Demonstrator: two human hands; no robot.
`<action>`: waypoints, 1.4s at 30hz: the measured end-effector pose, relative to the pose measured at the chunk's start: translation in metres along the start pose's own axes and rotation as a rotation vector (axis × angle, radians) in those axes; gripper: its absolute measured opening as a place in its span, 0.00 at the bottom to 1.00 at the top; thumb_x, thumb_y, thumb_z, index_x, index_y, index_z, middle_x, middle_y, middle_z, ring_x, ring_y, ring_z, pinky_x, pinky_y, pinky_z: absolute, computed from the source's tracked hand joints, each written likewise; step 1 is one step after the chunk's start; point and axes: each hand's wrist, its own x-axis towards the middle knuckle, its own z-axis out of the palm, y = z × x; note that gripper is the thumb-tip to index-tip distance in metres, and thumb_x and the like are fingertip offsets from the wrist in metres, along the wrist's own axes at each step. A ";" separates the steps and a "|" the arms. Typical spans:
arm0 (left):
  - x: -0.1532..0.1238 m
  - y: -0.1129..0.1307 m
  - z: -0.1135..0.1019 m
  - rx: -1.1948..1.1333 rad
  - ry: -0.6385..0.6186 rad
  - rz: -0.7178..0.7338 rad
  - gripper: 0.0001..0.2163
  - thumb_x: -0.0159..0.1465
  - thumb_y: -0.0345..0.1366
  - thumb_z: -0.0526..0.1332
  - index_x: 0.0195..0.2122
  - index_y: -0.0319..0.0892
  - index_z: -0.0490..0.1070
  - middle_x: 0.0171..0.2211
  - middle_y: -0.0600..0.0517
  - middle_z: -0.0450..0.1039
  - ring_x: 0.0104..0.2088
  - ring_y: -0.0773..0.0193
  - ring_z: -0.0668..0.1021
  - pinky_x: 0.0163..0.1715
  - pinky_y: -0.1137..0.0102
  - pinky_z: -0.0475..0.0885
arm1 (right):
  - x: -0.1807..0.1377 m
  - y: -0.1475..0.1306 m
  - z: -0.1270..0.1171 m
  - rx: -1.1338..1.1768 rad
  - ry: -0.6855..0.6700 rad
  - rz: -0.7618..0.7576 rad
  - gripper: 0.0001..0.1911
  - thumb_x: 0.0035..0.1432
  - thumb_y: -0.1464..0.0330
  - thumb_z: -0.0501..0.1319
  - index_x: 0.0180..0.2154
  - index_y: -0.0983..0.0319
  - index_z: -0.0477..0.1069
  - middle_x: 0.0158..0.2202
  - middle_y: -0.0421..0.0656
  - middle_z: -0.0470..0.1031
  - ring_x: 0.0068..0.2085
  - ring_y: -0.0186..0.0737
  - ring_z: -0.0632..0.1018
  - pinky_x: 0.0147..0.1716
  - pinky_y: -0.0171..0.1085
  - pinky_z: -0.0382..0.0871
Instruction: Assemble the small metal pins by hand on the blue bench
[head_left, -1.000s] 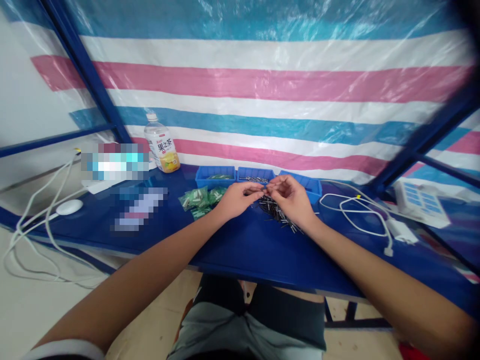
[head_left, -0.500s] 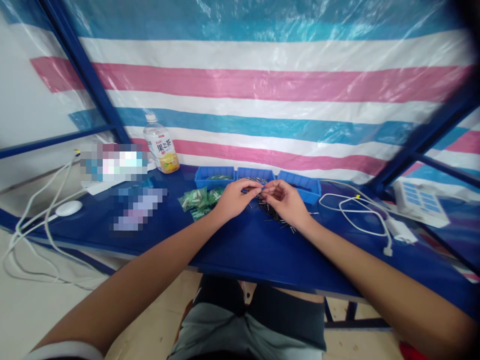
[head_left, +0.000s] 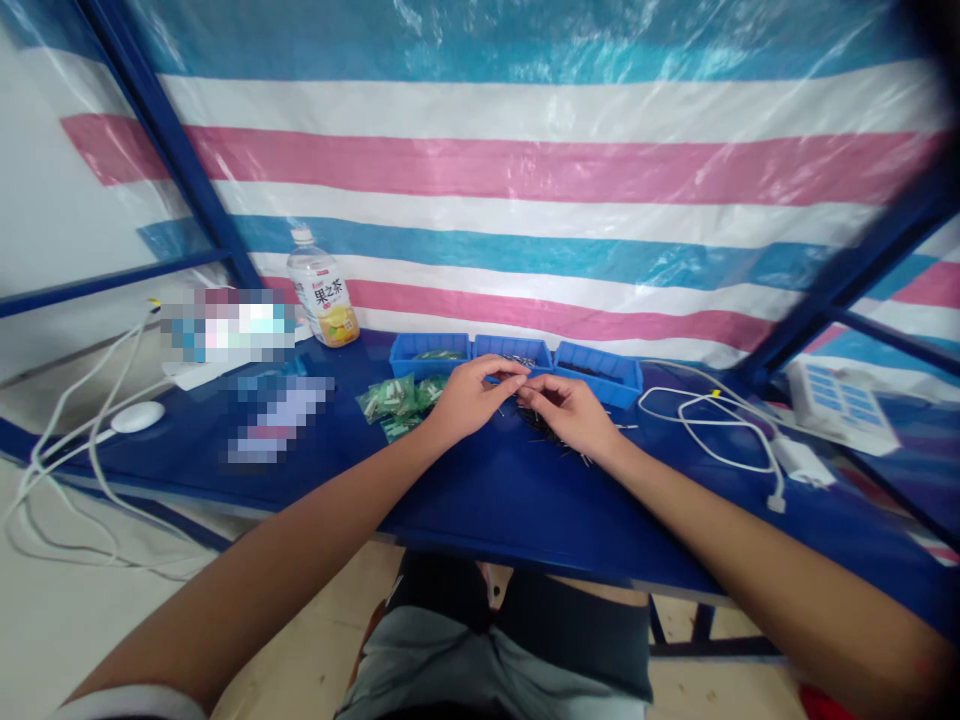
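Note:
My left hand (head_left: 476, 395) and my right hand (head_left: 570, 408) meet fingertip to fingertip just in front of the blue bins. Both are closed in a pinch, and whatever lies between the fingers is too small to name. Under and beside my right hand lies a pile of thin dark sticks (head_left: 541, 428), partly covered by it. Small clear green bags (head_left: 390, 398) with pale pieces inside rest left of my left hand. Behind the hands stand a left blue bin (head_left: 405, 352), a middle blue bin (head_left: 536, 348) with small metallic pieces, and a right blue bin (head_left: 626, 385) with dark pieces.
A drink bottle (head_left: 322, 290) stands at the back left of the blue table (head_left: 480, 510). White cables (head_left: 690, 400) with a charger (head_left: 802, 460) lie on the right, near a white power strip (head_left: 844, 405). A white round object (head_left: 137, 416) sits at left.
My right hand has lowered slightly, its fingers curling closer together against my left fingertips. The left hand has barely moved.

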 end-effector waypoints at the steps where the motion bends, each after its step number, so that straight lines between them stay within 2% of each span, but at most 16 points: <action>1: 0.000 -0.001 0.000 -0.018 -0.002 -0.011 0.13 0.69 0.42 0.65 0.51 0.45 0.81 0.50 0.46 0.81 0.47 0.57 0.83 0.46 0.65 0.78 | 0.000 0.000 0.000 -0.001 0.011 0.002 0.14 0.66 0.55 0.65 0.40 0.58 0.81 0.36 0.42 0.83 0.36 0.42 0.79 0.41 0.41 0.74; 4: 0.000 -0.004 0.001 -0.043 -0.017 -0.035 0.16 0.69 0.44 0.66 0.55 0.45 0.80 0.51 0.45 0.82 0.49 0.57 0.83 0.47 0.65 0.78 | 0.000 0.000 -0.001 -0.007 0.046 0.013 0.16 0.66 0.53 0.65 0.39 0.58 0.81 0.35 0.42 0.82 0.34 0.42 0.79 0.38 0.41 0.73; 9: 0.001 -0.003 0.000 -0.016 -0.039 -0.034 0.14 0.69 0.46 0.66 0.48 0.45 0.83 0.51 0.46 0.82 0.51 0.55 0.82 0.51 0.63 0.76 | -0.001 -0.002 -0.003 -0.007 0.075 -0.008 0.17 0.64 0.51 0.66 0.38 0.59 0.80 0.34 0.42 0.81 0.33 0.41 0.77 0.36 0.40 0.73; 17: 0.003 -0.001 -0.002 -0.081 -0.070 -0.014 0.13 0.67 0.45 0.68 0.48 0.47 0.84 0.50 0.46 0.83 0.52 0.54 0.82 0.59 0.58 0.73 | -0.001 -0.003 -0.003 -0.003 0.078 -0.017 0.16 0.64 0.53 0.66 0.37 0.58 0.79 0.33 0.41 0.80 0.33 0.40 0.76 0.36 0.40 0.72; 26: 0.003 -0.004 -0.001 -0.099 -0.044 -0.052 0.13 0.67 0.44 0.68 0.48 0.45 0.84 0.51 0.46 0.83 0.52 0.55 0.82 0.59 0.59 0.73 | -0.001 -0.008 -0.001 0.069 0.028 0.056 0.19 0.67 0.50 0.63 0.37 0.59 0.77 0.32 0.41 0.78 0.28 0.37 0.73 0.29 0.37 0.70; 34: 0.004 -0.005 0.000 -0.192 -0.061 -0.124 0.15 0.65 0.46 0.70 0.47 0.43 0.84 0.50 0.45 0.83 0.51 0.53 0.82 0.58 0.58 0.75 | -0.002 -0.010 0.000 0.015 0.051 -0.003 0.18 0.64 0.50 0.65 0.34 0.59 0.77 0.29 0.39 0.76 0.28 0.36 0.72 0.32 0.38 0.71; 42: 0.002 -0.004 0.002 -0.282 -0.061 -0.158 0.15 0.63 0.46 0.72 0.47 0.43 0.84 0.50 0.44 0.83 0.52 0.53 0.82 0.59 0.57 0.74 | -0.002 -0.005 -0.002 0.039 0.064 0.009 0.16 0.63 0.52 0.68 0.36 0.58 0.78 0.30 0.39 0.77 0.29 0.37 0.74 0.34 0.39 0.71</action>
